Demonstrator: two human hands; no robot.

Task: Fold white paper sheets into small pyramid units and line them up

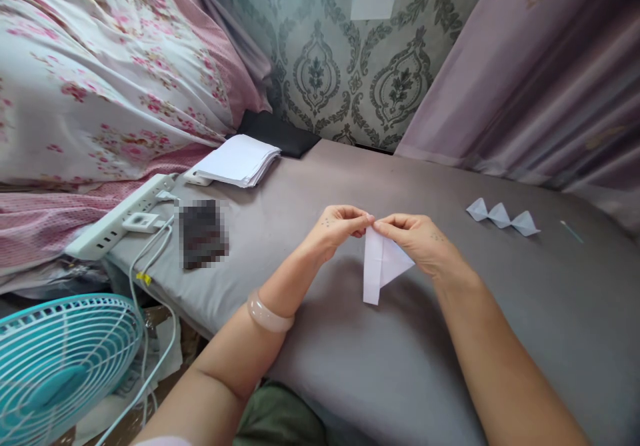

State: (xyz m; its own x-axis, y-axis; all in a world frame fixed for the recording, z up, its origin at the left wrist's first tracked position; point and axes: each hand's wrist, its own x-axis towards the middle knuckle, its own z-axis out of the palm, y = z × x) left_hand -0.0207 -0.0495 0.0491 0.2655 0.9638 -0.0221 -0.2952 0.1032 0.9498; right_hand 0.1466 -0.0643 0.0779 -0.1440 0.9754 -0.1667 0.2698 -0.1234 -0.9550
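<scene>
A white sheet of paper [389, 259], folded into a triangle with a straight strip along its left side, hangs from my fingertips above the grey bed surface. My left hand [341, 227] pinches its top corner between thumb and fingers. Right beside it, my right hand [413, 236] pinches the same corner, with the sloping edge running down beneath it. The two hands meet at the paper's top point. Several fingers of each hand are curled out of sight. Off to the right lies a row of folded white paper shapes [500, 216], pointed like a zigzag.
A stack of white paper [237, 159] sits at the back left, before a black flat item [280, 133]. A white power strip [123, 216] with cables lies along the left edge, near a pixelated dark object [204, 234]. A blue fan [65, 366] stands lower left. A thin stick [573, 231] lies far right.
</scene>
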